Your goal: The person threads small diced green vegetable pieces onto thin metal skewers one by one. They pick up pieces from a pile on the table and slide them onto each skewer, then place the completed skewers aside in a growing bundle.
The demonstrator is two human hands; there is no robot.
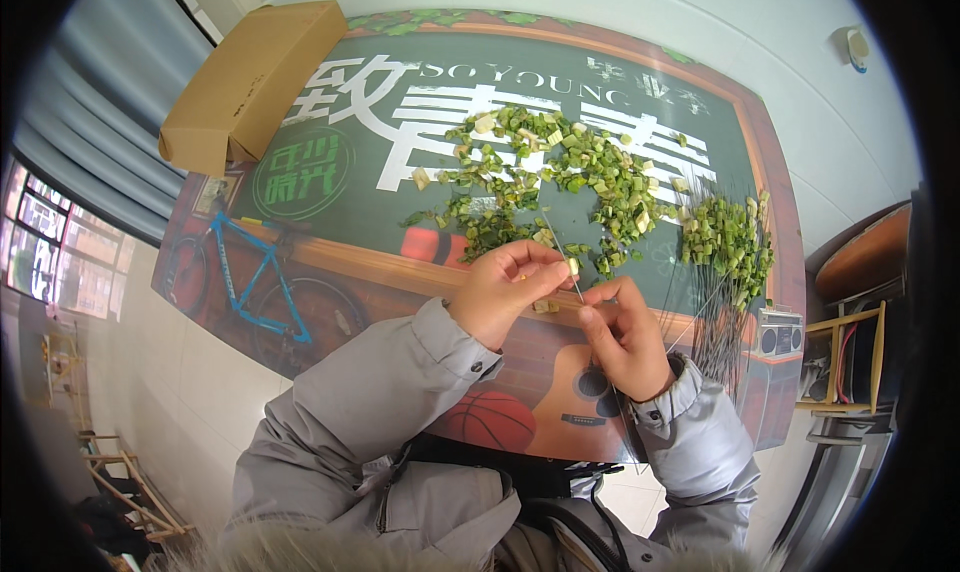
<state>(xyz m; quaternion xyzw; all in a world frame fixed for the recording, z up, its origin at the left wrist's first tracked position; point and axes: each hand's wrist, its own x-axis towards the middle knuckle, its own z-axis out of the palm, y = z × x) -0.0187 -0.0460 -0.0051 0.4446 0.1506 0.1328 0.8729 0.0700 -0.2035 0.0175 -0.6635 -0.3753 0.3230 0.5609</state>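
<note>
In front of me, my left hand [505, 290] pinches a small pale green vegetable piece [573, 267] between thumb and fingertips. A thin metal skewer [551, 228] slants past it, its upper end pointing toward the far side. My right hand [628, 340] grips the skewer's near end with thumb and forefinger. Beyond my hands, chopped green vegetable pieces [622, 194] lie in a loose, curved heap on the table. At their right rests a bundle of threaded greens [728, 244], with many thin skewer ends [715, 337] reaching toward me.
The printed table [385, 207] shows a chalkboard, a bicycle and a guitar. A brown cardboard box [255, 77] lies at its far left corner, beside a grey-blue curtain [105, 92]. Shelving with a wooden frame [850, 357] stands to the right.
</note>
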